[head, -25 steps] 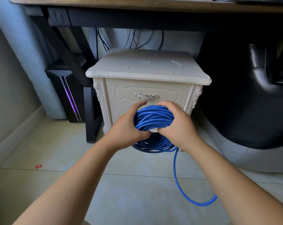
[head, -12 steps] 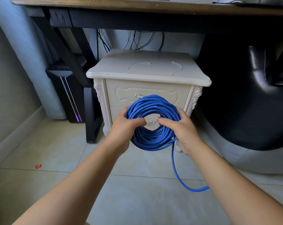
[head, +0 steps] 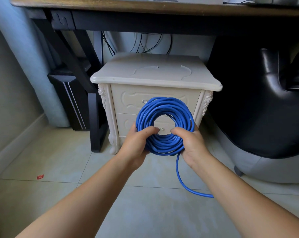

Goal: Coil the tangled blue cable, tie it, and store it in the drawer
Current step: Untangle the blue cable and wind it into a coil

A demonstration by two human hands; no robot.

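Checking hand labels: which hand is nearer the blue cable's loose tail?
Right. The right hand grips the coil where the loose tail drops out; the left hand grips the opposite side.

Pale tile floor (head: 50, 152); wooden desk (head: 111, 6) overhead (PC tower (head: 68, 100) beneath, left); leather chair (head: 265, 109) right.

Both hands, left (head: 138, 143) and right (head: 190, 145), grip with curled fingers.

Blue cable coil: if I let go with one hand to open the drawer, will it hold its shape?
Probably loosens: no tie shows on the blue cable coil, and left hand and right hand both grip its lower arc. Likely fairly stiff, since the upper loops stand unsupported. The loose tail trails below and may snag.
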